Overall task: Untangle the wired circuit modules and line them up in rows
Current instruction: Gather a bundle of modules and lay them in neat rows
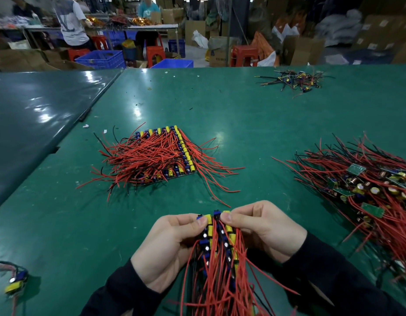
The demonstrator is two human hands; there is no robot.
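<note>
- At the far left edge of the green table [243, 115] lies a lone blue-and-yellow circuit module with thin wires [15, 281].
- Left of centre sits a tidy block of yellow-and-blue modules lined in rows, red wires fanned over it [161, 156].
- My left hand [168, 249] pinches the left side of a bunch of yellow-and-blue wired modules [218, 242], thumb on top.
- My right hand [263, 229] grips the bunch's right side; its red wires trail toward me.
- At the right lies a tangled heap of wired modules [368, 190]; a small heap of wire scraps [295, 82] lies beyond.
</note>
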